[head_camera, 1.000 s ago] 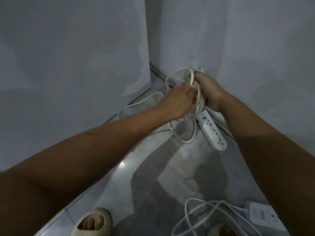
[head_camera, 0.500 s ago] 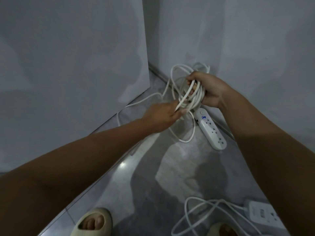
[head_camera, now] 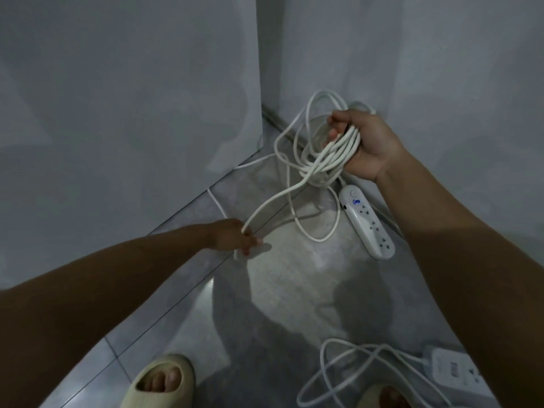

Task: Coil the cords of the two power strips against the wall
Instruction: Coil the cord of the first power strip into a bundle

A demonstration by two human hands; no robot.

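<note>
Now your right hand (head_camera: 366,144) is closed around the coil (head_camera: 329,156) above the strip (head_camera: 366,220) by the wall, and your left hand (head_camera: 235,235) pinches the loose cord (head_camera: 273,198) low over the floor.

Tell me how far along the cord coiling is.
Partly done: the right hand grips several finished loops of the white cord above the long white power strip. In hand: the left hand pinches the slack. Left: the second white strip's cord lies loose on the grey floor.
</note>
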